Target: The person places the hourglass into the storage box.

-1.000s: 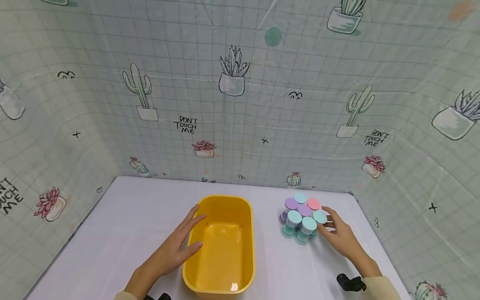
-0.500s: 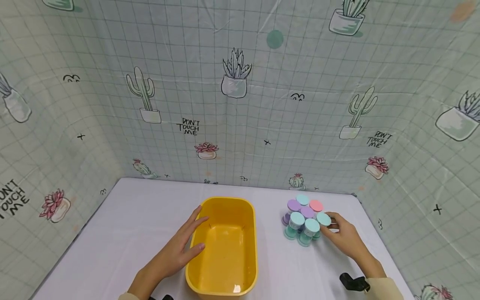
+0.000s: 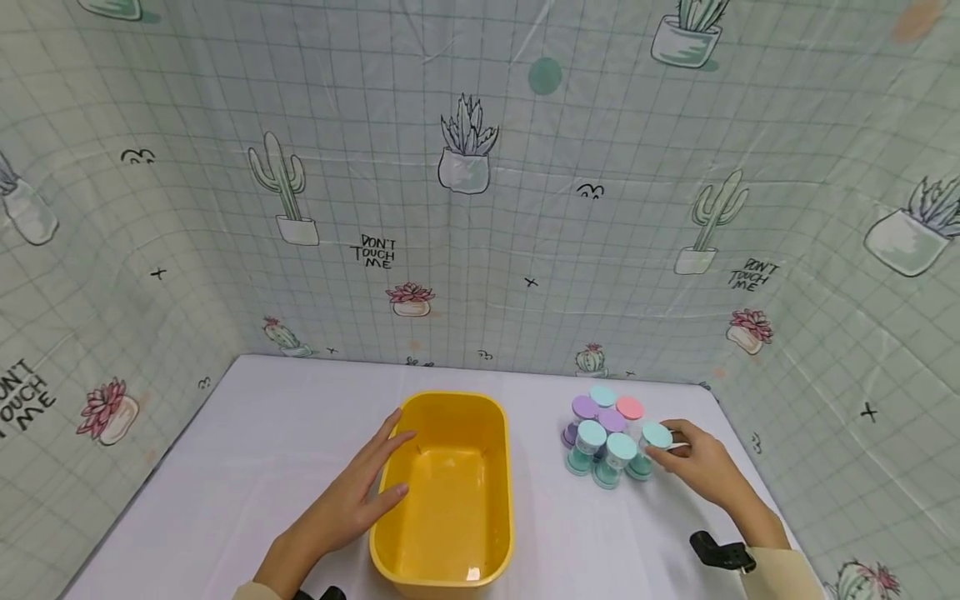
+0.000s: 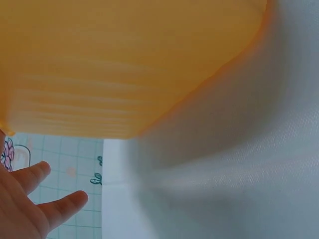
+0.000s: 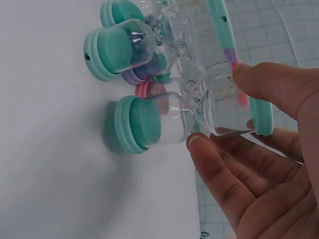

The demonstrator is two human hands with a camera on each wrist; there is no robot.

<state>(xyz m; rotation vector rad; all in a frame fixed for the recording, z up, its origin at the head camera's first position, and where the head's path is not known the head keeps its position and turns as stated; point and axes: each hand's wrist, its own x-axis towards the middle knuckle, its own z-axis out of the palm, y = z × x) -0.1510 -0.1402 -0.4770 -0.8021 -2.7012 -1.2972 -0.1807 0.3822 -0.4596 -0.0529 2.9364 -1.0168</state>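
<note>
My left hand rests at the left rim of a yellow plastic basin, fingers spread and fairly straight over the edge. The left wrist view shows the basin's outer wall. With thumb and fingers, my right hand pinches a teal-capped sand timer around its upper end. In the right wrist view this sand timer stands upright, its lower cap right at the table. Beside it is a tight group of sand timers: teal ones, purple ones and a pink one.
A white cloth covers the table. Behind and at both sides hangs a grid-patterned curtain printed with potted cacti. Black straps sit at the wrists.
My right hand has closed on the near-right teal sand timer and shifted it slightly right, apart from the group. The left hand stays at the basin rim.
</note>
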